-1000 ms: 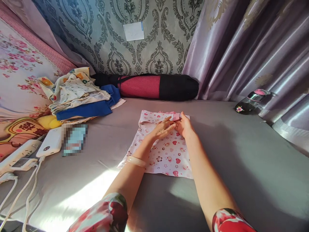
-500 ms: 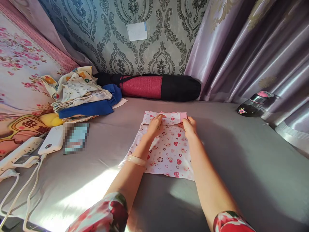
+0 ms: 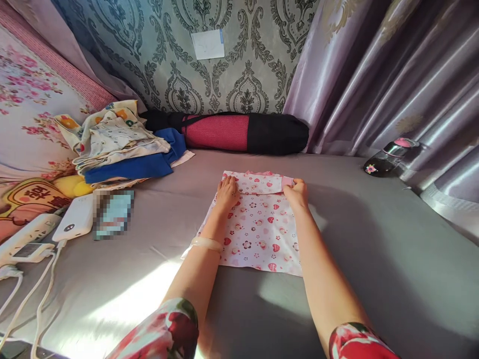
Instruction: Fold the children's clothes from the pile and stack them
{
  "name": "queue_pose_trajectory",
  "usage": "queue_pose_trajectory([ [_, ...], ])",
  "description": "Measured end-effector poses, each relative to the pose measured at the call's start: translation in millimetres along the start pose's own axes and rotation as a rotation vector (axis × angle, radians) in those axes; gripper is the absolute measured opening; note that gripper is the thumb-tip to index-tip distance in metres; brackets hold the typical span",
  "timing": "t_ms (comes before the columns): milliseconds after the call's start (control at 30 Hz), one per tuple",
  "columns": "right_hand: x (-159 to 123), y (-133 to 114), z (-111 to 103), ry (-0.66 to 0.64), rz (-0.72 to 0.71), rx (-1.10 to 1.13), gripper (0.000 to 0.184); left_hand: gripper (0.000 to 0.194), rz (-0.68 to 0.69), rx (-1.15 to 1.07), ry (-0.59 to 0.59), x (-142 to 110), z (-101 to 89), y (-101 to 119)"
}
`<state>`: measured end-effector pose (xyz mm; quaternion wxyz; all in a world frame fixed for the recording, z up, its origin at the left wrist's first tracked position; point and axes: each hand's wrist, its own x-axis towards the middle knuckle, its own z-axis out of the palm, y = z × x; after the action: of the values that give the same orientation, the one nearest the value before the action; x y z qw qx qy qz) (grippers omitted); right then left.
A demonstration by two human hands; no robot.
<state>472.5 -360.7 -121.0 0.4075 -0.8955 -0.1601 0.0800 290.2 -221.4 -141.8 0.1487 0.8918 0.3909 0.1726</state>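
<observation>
Head: probably light, soft cloth [image 3: 258, 229] toward the sheet's [image 3: 374, 269] far edge wants corner holds, right hand [image 3: 298, 193] pinching one, left hand [image 3: 227, 193] flat.

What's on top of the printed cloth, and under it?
On top of the printed cloth: the left grip, near its far left corner, and the right grip, at the pink band, far right. Around it the grey sheet shows; what lies beneath is covered.

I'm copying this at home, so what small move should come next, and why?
Probably press the flap down along its near edge: it lies across the far end of the printed cloth, with the left hand resting at one end and the right hand gripping the other.
</observation>
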Motion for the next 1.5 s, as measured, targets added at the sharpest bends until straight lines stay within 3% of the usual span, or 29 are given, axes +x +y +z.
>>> queue_pose_trajectory([
  [133, -10.1, -4.6, -4.9, -0.015, -0.017, -0.100, 0.048, 0.040, 0.016, -0.044, 0.031, 0.9, 2.3, 0.1],
  [233, -17.5, -6.7, -6.1, 0.050, -0.060, -0.192, 0.048, 0.043, 0.043, -0.062, 0.055, 2.1, 4.2, 2.3],
  [367, -25.4, -10.2, -3.3, 0.115, -0.205, -0.316, 0.049, 0.045, 0.080, -0.050, 0.060, 1.8, 4.3, 9.5],
  [533, -37.1, -15.3, 13.4, -0.094, -0.571, -0.387, 0.048, 0.048, 0.192, -0.016, 0.004, -1.1, 5.7, 22.4],
  [667, -47.9, -17.6, 28.0, -0.271, -0.697, -0.470, 0.050, 0.049, 0.271, 0.016, -0.052, -4.0, 14.1, 26.1],
  [833, -52.2, -16.0, 34.2, -0.362, -0.681, -0.557, 0.053, 0.050, 0.250, 0.066, -0.104, -5.4, 21.2, 20.4],
  [1167, -51.1, -13.8, 37.6, -0.334, -0.676, -0.608, 0.053, 0.053, 0.226, 0.126, -0.174, -4.1, 14.1, 22.3],
  [1333, -50.2, -14.7, 34.3, -0.284, -0.629, -0.577, 0.054, 0.052, 0.192, 0.113, -0.143, -3.4, 12.4, 19.4],
  [1500, -42.2, -10.3, 25.7, -0.176, -0.530, -0.572, 0.054, 0.054, 0.061, 0.134, -0.051, -1.1, 9.0, 14.1],
])
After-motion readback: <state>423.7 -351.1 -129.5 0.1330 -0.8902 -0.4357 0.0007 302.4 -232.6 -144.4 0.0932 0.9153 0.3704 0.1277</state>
